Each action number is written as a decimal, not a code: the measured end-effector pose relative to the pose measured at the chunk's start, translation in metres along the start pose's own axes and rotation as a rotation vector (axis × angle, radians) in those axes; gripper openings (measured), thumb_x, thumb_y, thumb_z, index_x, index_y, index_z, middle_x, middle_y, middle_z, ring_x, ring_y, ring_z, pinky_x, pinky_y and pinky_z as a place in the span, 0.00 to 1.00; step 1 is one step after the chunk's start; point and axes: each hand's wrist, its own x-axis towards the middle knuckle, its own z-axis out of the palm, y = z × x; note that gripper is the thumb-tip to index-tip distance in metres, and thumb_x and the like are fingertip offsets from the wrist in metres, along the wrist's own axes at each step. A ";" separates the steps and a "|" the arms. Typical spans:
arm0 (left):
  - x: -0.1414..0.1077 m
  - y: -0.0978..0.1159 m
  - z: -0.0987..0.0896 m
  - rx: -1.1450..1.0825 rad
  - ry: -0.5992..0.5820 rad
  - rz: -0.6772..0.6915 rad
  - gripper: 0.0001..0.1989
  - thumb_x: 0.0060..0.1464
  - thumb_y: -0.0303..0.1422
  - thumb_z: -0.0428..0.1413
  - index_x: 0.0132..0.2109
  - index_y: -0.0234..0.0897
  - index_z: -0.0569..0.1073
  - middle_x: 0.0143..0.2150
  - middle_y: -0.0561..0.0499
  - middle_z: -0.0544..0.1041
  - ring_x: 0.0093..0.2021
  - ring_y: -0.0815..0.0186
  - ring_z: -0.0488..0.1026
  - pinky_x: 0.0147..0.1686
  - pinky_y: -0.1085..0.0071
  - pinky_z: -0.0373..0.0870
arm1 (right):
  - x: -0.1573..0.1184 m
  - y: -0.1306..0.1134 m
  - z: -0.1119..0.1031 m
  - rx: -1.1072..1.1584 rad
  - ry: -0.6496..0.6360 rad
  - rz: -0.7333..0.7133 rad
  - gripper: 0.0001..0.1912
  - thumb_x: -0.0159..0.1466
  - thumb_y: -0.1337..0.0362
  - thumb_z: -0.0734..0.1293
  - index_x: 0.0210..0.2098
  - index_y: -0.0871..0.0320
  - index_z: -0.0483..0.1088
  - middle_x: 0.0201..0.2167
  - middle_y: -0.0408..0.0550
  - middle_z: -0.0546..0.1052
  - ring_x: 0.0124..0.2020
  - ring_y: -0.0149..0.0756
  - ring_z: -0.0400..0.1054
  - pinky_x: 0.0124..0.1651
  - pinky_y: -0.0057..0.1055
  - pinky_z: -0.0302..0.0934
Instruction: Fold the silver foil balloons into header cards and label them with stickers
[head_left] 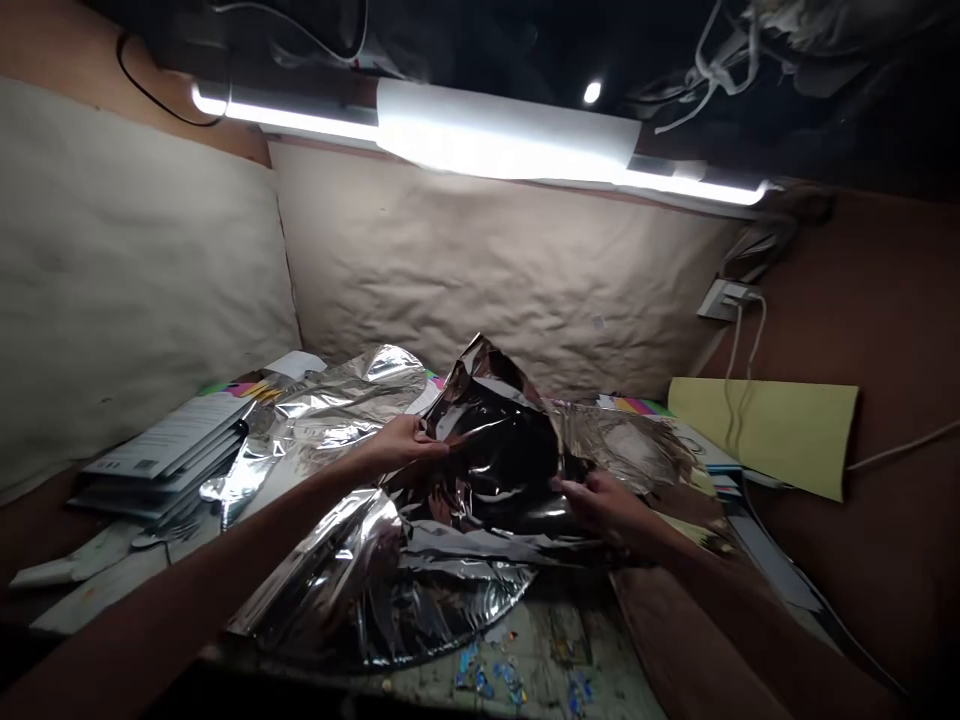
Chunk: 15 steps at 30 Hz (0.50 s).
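A large sheet of shiny metallic film (pixel 502 450) rises in a crumpled peak between my two hands. My left hand (pixel 411 440) pinches its left edge, thumb and fingers closed on the film. On the other side my right hand (pixel 596 497) grips the right edge, its fingertips pressed on the film. More silvery film spreads over the table to the left and hangs in a curved fold toward the front edge. Clear, wrinkled film (pixel 630 445) lies at the right, behind my right hand.
Stacked booklets (pixel 176 440) stand at the left. A yellow sheet (pixel 772 430) leans at the right by a white socket (pixel 724 300) with cables. Small blue scraps (pixel 487 675) litter the worn table (pixel 547 650). A tube light (pixel 690 185) hangs above the paper-covered back wall.
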 end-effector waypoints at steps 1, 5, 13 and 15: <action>0.013 -0.001 0.003 0.043 0.021 -0.010 0.14 0.54 0.39 0.56 0.37 0.30 0.74 0.28 0.50 0.75 0.29 0.64 0.71 0.30 0.72 0.66 | 0.016 0.000 0.002 -0.023 0.007 0.044 0.24 0.64 0.48 0.61 0.19 0.58 0.65 0.14 0.43 0.66 0.17 0.31 0.60 0.21 0.27 0.56; 0.028 -0.016 0.034 0.228 0.183 -0.034 0.34 0.49 0.34 0.61 0.62 0.28 0.64 0.57 0.35 0.72 0.57 0.44 0.68 0.53 0.55 0.65 | 0.046 0.010 0.016 -0.147 0.058 0.103 0.14 0.62 0.61 0.64 0.21 0.58 0.65 0.16 0.45 0.71 0.18 0.33 0.65 0.23 0.27 0.58; -0.005 -0.052 0.107 0.606 -0.176 0.139 0.38 0.61 0.58 0.42 0.71 0.47 0.50 0.74 0.41 0.44 0.73 0.45 0.38 0.66 0.43 0.41 | 0.054 0.008 0.010 -0.318 0.241 -0.014 0.29 0.62 0.62 0.67 0.62 0.60 0.62 0.60 0.61 0.68 0.63 0.54 0.58 0.62 0.45 0.51; -0.005 -0.055 0.110 0.618 -0.174 0.134 0.38 0.61 0.58 0.40 0.72 0.48 0.49 0.74 0.42 0.43 0.73 0.46 0.37 0.67 0.43 0.39 | 0.077 0.002 0.008 -0.260 0.239 0.012 0.32 0.62 0.59 0.69 0.63 0.61 0.60 0.63 0.62 0.64 0.65 0.54 0.55 0.64 0.44 0.49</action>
